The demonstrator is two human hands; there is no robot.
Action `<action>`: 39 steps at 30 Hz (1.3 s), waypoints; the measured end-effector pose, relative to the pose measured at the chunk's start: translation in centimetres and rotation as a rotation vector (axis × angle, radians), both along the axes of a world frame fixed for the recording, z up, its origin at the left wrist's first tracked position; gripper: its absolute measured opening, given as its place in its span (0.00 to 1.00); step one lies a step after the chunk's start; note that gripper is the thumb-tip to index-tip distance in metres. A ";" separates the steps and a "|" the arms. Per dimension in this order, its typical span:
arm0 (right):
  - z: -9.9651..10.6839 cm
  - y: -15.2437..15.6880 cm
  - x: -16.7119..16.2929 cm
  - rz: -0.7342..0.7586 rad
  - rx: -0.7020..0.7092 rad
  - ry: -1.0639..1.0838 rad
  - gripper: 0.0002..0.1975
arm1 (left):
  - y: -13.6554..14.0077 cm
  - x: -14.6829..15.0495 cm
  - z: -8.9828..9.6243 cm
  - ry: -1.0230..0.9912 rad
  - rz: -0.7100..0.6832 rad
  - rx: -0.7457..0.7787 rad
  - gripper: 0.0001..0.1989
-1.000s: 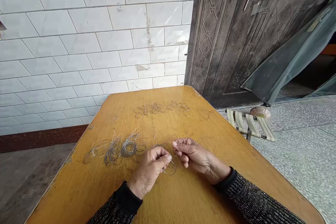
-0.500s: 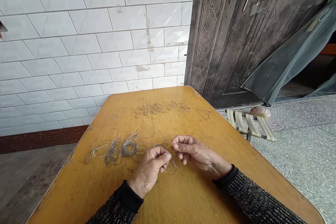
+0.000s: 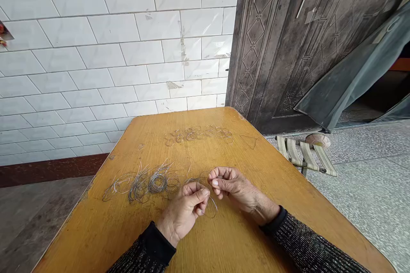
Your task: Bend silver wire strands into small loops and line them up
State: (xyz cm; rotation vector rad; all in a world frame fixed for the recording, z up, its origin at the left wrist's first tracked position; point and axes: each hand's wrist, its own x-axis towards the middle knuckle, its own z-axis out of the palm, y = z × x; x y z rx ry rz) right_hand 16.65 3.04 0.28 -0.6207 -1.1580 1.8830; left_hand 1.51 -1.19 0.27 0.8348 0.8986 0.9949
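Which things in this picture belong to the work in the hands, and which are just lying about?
Part of the work:
thin wire in the left hand
right hand, close beside it
wire coils, probably
small wire loops farther up the table, probably

Just around:
striped stool
dark door
grey curtain
tiled wall

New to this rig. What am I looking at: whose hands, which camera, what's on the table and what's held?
No machine here: these are a person's bare hands. There is one viewpoint, a camera worn on the head, looking forward and down.

The table carries tangled wire coils near the left hand, and a row of small wire loops farther away.

The left hand pinches a thin curved wire. The right hand has its fingers pinched close by; the wire is too fine to tell whether they grip it.
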 end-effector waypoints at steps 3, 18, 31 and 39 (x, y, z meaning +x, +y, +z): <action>-0.1 -0.1 0.0 -0.008 -0.009 0.003 0.12 | 0.0 0.0 -0.1 -0.003 0.009 -0.015 0.14; 0.0 0.1 0.5 0.025 0.127 -0.318 0.15 | 1.0 -0.7 -0.5 0.083 0.232 0.101 0.11; 0.3 0.1 0.3 -0.109 0.190 -0.423 0.16 | 0.8 -1.3 0.6 0.005 0.218 0.128 0.17; -0.2 0.4 0.3 -0.084 0.118 -0.393 0.16 | 0.9 -1.5 0.5 0.194 0.180 0.148 0.13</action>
